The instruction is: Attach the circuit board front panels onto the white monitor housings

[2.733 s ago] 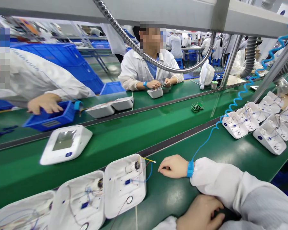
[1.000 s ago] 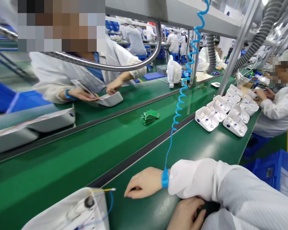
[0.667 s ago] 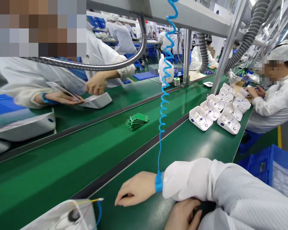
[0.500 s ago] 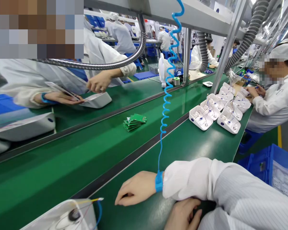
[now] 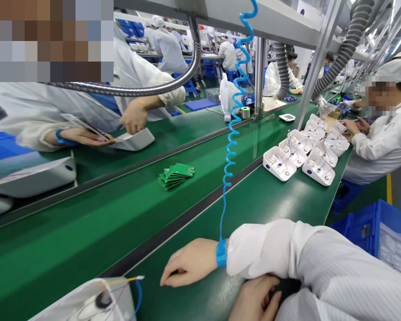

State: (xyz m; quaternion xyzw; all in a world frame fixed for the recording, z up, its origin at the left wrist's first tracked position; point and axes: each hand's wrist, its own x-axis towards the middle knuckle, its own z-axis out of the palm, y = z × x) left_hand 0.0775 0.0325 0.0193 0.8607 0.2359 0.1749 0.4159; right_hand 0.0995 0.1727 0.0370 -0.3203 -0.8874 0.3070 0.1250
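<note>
My right hand (image 5: 192, 263), with a blue wrist strap (image 5: 221, 253) joined to a coiled blue cord (image 5: 232, 133), rests on the green bench. Its fingers curl loosely inward and hold nothing visible. Tucked under my right forearm is my left hand (image 5: 252, 299), its fingers bent, with nothing seen in them; part of it is cut off by the frame edge. Left of my right hand stands a white plastic housing (image 5: 120, 294) with wires and a round black part inside. Beyond, a fanned stack of green circuit boards (image 5: 177, 175) lies on the green conveyor belt (image 5: 96, 232).
Several white housings with wires (image 5: 280, 164) stand on the bench at right, near a seated co-worker (image 5: 387, 138). Across the belt, another co-worker's hand (image 5: 135, 116) reaches into a white housing (image 5: 137, 140). A blue crate (image 5: 362, 232) is at lower right. A metal post (image 5: 316, 67) rises from the bench.
The circuit board stack has travelled left and toward me along the belt; a small white device farther back has shifted the same way. Both my hands have stayed still.
</note>
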